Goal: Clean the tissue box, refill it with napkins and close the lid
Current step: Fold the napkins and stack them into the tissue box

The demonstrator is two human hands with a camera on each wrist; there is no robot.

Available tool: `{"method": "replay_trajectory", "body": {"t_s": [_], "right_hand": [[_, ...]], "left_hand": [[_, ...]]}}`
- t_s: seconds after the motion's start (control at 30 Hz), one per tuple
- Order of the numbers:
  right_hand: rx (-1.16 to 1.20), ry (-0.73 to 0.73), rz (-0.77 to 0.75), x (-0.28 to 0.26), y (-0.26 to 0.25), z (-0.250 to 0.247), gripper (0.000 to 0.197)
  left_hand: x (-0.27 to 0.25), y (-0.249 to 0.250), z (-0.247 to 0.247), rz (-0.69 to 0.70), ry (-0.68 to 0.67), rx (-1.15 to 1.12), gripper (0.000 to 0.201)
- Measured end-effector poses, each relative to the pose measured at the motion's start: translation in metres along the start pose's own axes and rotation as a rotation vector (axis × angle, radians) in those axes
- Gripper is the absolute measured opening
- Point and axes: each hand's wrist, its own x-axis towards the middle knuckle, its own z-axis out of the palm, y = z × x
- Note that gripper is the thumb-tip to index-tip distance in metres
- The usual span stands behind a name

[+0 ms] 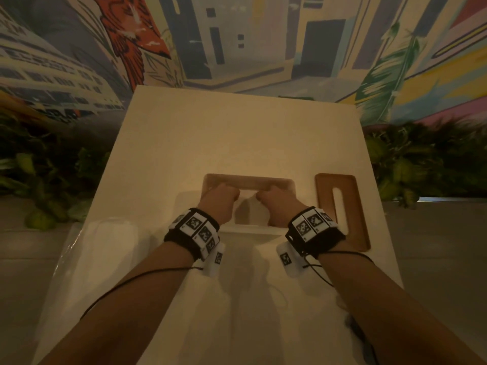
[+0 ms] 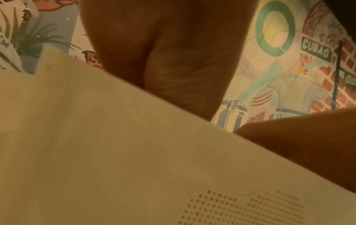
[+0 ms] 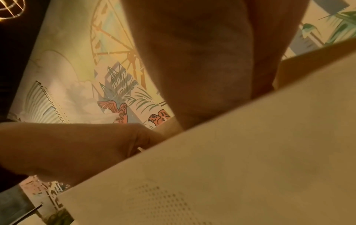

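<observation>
At centre frame both hands, left hand [image 1: 218,204] and right hand [image 1: 276,204], curl onto a napkins [image 1: 247,206] stack inside the open tissue box [image 1: 249,180]. Lid [image 1: 341,209] lies just right on the surface [image 1: 210,133]. Risk: uneven pressing could crumple or jam napkins against the rim.

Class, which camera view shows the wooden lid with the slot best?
The head view: the wooden lid lies whole on the white table, right of the right hand. Neither wrist view shows it, only napkin and hands.
</observation>
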Motion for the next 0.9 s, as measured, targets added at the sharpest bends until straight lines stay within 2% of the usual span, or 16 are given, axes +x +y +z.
{"method": "replay_trajectory", "body": {"t_s": [0.17, 0.33, 0.43, 0.57, 0.63, 0.77, 0.9], "right_hand": [[-0.037, -0.008, 0.025, 0.005, -0.003, 0.003, 0.063], [-0.036, -0.032, 0.026, 0.001, -0.004, -0.006, 0.066], [0.009, -0.04, -0.009, -0.004, -0.008, -0.023, 0.064], [0.138, 0.159, -0.164, -0.015, -0.039, -0.042, 0.052], [0.236, 0.205, -0.263, -0.017, -0.066, -0.046, 0.043], [0.337, 0.24, -0.484, -0.011, -0.131, -0.044, 0.023], [0.307, 0.18, -0.587, 0.01, -0.194, -0.021, 0.014]], "left_hand": [[0.006, 0.002, -0.001, 0.003, -0.026, 0.033, 0.035], [0.003, -0.001, -0.008, 0.043, -0.07, 0.048, 0.039], [-0.011, -0.011, -0.021, 0.044, -0.063, -0.034, 0.04], [-0.061, -0.033, -0.034, 0.084, 0.208, -0.196, 0.026], [-0.097, -0.047, -0.031, 0.055, 0.338, -0.283, 0.022], [-0.176, -0.08, -0.008, -0.166, 0.564, -0.403, 0.012], [-0.241, -0.107, 0.033, -0.469, 0.762, -0.391, 0.002]]}}
